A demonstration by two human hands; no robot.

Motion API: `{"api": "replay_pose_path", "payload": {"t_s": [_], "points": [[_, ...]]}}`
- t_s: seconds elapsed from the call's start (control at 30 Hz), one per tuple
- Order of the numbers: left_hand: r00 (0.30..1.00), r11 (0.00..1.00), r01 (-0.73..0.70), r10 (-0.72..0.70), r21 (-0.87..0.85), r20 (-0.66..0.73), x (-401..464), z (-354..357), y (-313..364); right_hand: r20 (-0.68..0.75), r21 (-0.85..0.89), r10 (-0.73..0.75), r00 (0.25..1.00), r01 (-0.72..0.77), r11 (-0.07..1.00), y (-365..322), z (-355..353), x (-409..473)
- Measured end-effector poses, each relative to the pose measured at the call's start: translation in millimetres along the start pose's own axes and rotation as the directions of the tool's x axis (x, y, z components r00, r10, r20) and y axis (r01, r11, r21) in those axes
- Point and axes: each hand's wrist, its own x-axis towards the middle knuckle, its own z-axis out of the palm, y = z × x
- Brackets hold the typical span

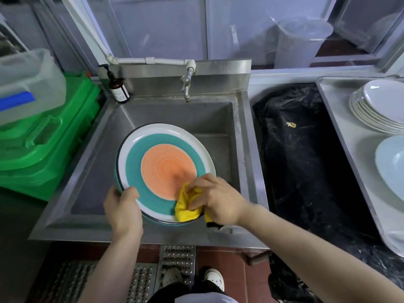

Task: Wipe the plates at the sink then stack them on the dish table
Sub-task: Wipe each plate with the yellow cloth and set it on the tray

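Head view: the plate [166, 169], round with an orange centre, a teal ring and a white rim, is held over the sink [244, 136], face up toward the camera and tilted, its far edge toward the tap [186, 88]. Being round, it has no long axis; only the tilt of its face gives it a direction. The left hand [122, 209] grips the near-left rim, thumb curled over the top edge. The right hand [215, 199] has its fingers curled round a bunched yellow cloth [185, 206], pressed on the near-right part of the plate face. Both hands sit at the near edge, so the unwiped face lies forward and to the left of the cloth. The dish tabletop [341, 119] stands well apart to the right, past a black-lined bin [301, 149], and carries a stack of white plates [378, 106] (the right hand is the nearer one for the coming transfer, by judgement)
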Motion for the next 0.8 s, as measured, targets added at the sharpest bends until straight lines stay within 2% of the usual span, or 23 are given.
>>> {"api": "replay_pose_path", "payload": {"t_s": [0.1, 0.2, 0.27, 0.33, 0.4, 0.47, 0.53, 0.6, 0.7, 0.8], "points": [[1.000, 1.000, 0.010, -0.010, -0.002, -0.019, -1, 0, -3, 0.030, -0.128, 0.130, 0.991, -0.126, 0.984, 18, -3, -3], [0.998, 0.999, 0.021, -0.019, 0.027, -0.067, -2, 0, -4, 0.038, -0.133, 0.144, 0.989, -0.138, 0.981, 16, 2, -1], [0.996, 0.999, 0.029, -0.026, 0.033, -0.088, -1, 1, -5, 0.020, -0.078, 0.099, 0.995, -0.098, 0.992, 5, 5, 0], [0.994, 0.999, 0.045, -0.042, 0.027, -0.105, -1, 2, -6, -0.032, -0.017, -0.010, 0.999, 0.009, 1.000, -11, 9, 0], [0.993, 0.998, 0.052, -0.047, 0.042, -0.112, -3, 4, -6, -0.077, -0.015, -0.106, 0.991, 0.105, 0.994, -22, 15, 0], [0.996, 0.997, 0.023, -0.017, 0.071, -0.091, -7, 6, -5, -0.081, -0.029, -0.119, 0.990, 0.117, 0.993, -19, 18, 0], [0.999, 0.995, -0.014, 0.019, 0.099, -0.050, -10, 6, -3, -0.086, -0.045, -0.056, 0.995, 0.052, 0.998, -3, 18, -2], [1.000, 0.995, -0.018, 0.020, 0.100, -0.016, -13, 5, -2, -0.125, -0.064, 0.105, 0.987, -0.114, 0.991, 21, 15, -1], [1.000, 0.996, 0.008, -0.011, 0.085, 0.028, -19, 6, -4, -0.174, -0.101, 0.328, 0.928, -0.348, 0.932, 45, 12, 6], [0.998, 0.999, 0.038, -0.039, 0.037, 0.041, -22, 5, -7, -0.218, -0.121, 0.357, 0.908, -0.388, 0.914, 39, 17, 6]]}}
